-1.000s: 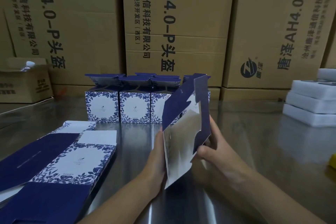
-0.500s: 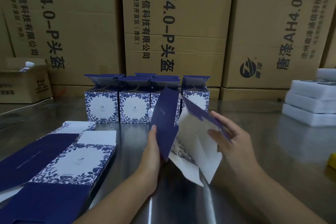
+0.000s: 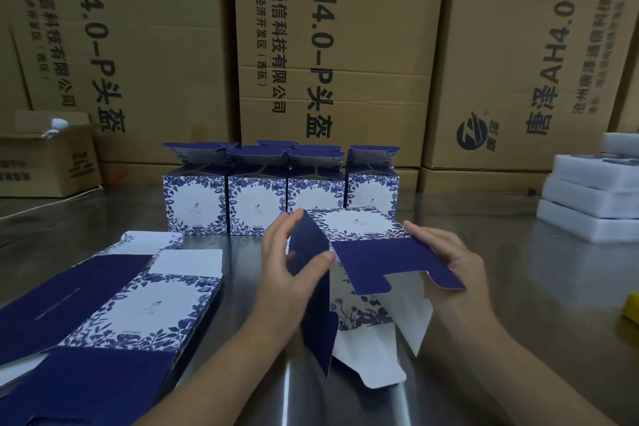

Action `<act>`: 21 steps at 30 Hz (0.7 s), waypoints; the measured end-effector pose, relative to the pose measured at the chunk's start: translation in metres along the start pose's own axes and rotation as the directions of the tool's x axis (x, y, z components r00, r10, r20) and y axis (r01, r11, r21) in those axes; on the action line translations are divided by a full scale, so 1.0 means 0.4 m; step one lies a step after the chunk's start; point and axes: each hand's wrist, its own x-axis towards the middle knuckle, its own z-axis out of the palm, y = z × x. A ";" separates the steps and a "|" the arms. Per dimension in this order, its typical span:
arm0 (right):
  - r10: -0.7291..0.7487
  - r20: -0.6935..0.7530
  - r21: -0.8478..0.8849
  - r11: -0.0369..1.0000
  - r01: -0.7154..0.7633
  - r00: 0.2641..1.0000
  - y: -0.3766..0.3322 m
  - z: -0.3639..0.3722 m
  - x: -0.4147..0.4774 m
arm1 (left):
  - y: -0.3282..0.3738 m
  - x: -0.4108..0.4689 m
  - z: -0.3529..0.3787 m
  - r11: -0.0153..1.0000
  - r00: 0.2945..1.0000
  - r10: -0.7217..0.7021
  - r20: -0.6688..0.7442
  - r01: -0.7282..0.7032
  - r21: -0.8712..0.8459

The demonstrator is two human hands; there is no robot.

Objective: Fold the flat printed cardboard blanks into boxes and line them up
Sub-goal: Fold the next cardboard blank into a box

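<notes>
A half-opened blue-and-white floral box blank point(image 3: 359, 228) lies on its side in front of me, its loose flaps pointing toward me. My left hand point(image 3: 287, 273) pinches its dark blue side panel between thumb and fingers. On the right edge of the dark blue top flap, my right hand point(image 3: 449, 263) holds with curled fingers. Behind it, several folded boxes point(image 3: 256, 201) stand in a row with their top flaps up. A stack of flat blanks point(image 3: 114, 308) lies at the left.
The work surface is a shiny steel table point(image 3: 518, 287). Large brown cartons point(image 3: 332, 45) form a wall at the back. White foam trays point(image 3: 594, 197) are stacked at the right. A small open carton point(image 3: 45, 162) sits at the far left.
The blank, held upright and flat a second ago, has been spread open and laid on its side. Both hands shifted their hold to the side panel and top flap.
</notes>
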 end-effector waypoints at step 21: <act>-0.027 0.097 -0.080 0.996 0.035 0.995 0.016 0.021 0.000 | -0.003 0.025 -0.037 0.964 0.953 0.251 -0.166 -0.232 0.129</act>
